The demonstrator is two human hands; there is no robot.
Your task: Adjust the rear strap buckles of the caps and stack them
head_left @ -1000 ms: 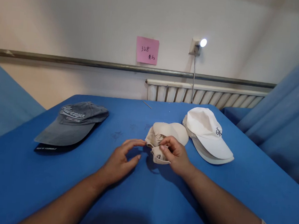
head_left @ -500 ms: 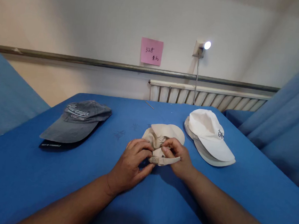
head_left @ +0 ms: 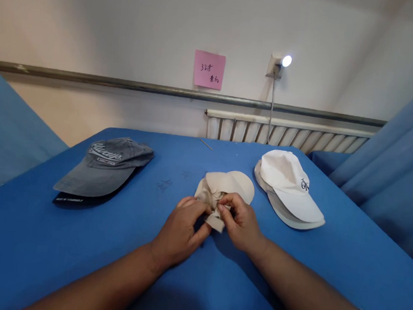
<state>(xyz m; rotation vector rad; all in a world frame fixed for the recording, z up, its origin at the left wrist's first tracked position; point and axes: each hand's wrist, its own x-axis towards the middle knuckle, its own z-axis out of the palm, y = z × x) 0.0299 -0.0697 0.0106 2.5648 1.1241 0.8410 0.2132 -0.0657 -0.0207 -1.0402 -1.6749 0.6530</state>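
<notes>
A beige baseball cap (head_left: 225,183) lies at the middle of the blue-covered table, its brim pointing away to the right and its back strap side toward me. My left hand (head_left: 186,225) grips the near left edge of this cap, fingers closed on the fabric. On the other side my right hand (head_left: 240,220) pinches cloth at the cap's back between thumb and forefinger. The strap is folded in close between both hands, and the fingertips partly cover it.
To the left, a grey cap (head_left: 107,165) rests on a black-brimmed one. At right, a white cap (head_left: 286,176) is stacked on paler caps. A thin stick (head_left: 206,144) lies near the far edge. Behind stand a radiator (head_left: 252,130) and a wall rail (head_left: 143,86).
The cap's back strap, which stuck out to the right, is now folded inward. My right hand has shifted slightly left, bunching the cap's fabric.
</notes>
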